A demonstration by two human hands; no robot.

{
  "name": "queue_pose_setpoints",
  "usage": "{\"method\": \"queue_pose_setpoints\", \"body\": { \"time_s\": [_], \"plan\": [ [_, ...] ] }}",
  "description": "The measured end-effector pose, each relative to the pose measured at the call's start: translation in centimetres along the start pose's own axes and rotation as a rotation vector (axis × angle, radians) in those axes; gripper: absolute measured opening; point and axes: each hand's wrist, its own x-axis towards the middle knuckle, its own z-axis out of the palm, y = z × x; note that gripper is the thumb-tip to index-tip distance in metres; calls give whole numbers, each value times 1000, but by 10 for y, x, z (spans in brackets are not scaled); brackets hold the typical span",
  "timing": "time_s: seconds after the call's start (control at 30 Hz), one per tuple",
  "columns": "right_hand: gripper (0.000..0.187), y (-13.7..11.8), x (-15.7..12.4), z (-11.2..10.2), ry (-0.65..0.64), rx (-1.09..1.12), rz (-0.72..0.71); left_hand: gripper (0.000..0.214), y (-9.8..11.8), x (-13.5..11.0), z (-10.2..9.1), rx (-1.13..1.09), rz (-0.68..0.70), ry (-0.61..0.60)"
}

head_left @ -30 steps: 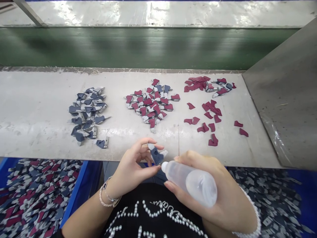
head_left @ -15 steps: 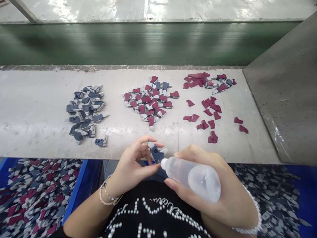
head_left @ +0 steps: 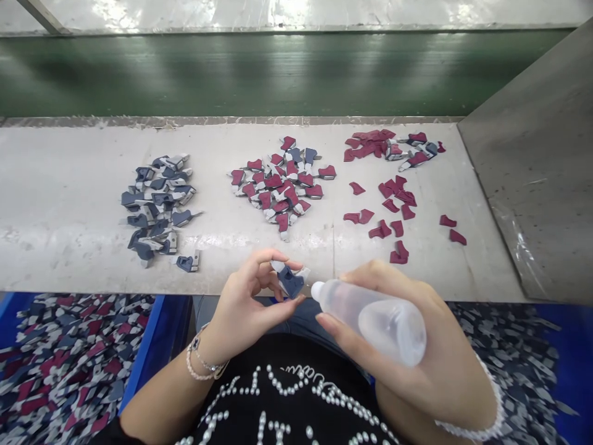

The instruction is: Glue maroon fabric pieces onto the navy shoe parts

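One blue-grey part (head_left: pixel 291 282), pale tips up, is pinched by the left hand's (head_left: pixel 245 303) thumb and fingers, by the near edge of a pale, scuffed worktop (head_left: pixel 69 185)! One translucent bottle (head_left: pixel 370 315), gripped in the right hand (head_left: pixel 440 368), slants lengthwise, nozzle pointing up-left, just short of the part. Beyond: one blue-grey cluster (head_left: pixel 160 198), one mostly red-topped cluster (head_left: pixel 282 185), two stray red pieces (head_left: pixel 458 237) far right; green panel (head_left: pixel 278 77) behind.

Head camera looks forward and down
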Motion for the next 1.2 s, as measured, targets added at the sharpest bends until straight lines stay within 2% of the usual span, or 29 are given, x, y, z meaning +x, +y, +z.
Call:
{"method": "queue_pose_setpoints", "body": {
  "time_s": [0.17, 0.5, 0.67, 1.0, 1.2],
  "plan": [
    [16, -2, -1, 3, -73, -45, -41, 48, 0, 0, 0, 6, 3, 16],
    [13, -3, 0, 1, 31, -19, 14, 47, 0, -1, 1, -9, -20, -25],
    [16, -3, 0, 2, 18, -2, 0, 47, 2, -1, 0, -25, -34, -44],
    [15, 0, -4, -4, -16, 7, -19, 49, 0, -1, 1, -93, -53, -3],
    [33, 12, 1, -15, 140, 118, 20, 49, -3, 1, -2, -154, -114, 27]
  ]
}}
